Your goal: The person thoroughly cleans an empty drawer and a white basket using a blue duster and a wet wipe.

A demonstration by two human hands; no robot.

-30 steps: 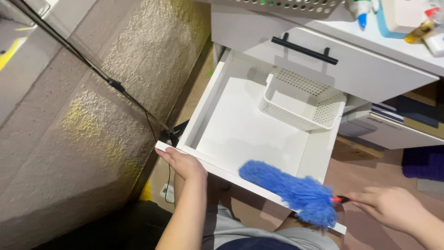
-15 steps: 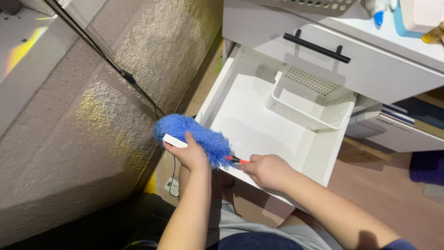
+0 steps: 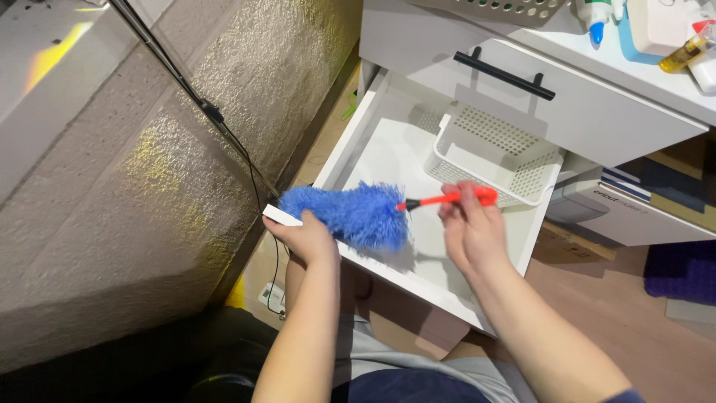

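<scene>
Blue duster (image 3: pixel 350 215) over drawer (image 3: pixel 388 153) front-left corner | right hand (image 3: pixel 470 231) clamped on orange handle (image 3: pixel 447 199), head lying leftward of grip | left hand (image 3: pixel 302 235) gripping drawer corner, nearer head

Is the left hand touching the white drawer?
Touching. The head view shows the left hand gripping the white drawer at its front corner.

Fluffy bright blue duster head (image 3: pixel 350 213), orange-red handle (image 3: pixel 447 199), plain white drawer (image 3: pixel 388 153), white perforated basket (image 3: pixel 496 153), black bar pull (image 3: pixel 503 75), speckled beige-grey wall (image 3: pixel 134 186), black cable (image 3: pixel 201 104), brown floor (image 3: pixel 634 321).
</scene>
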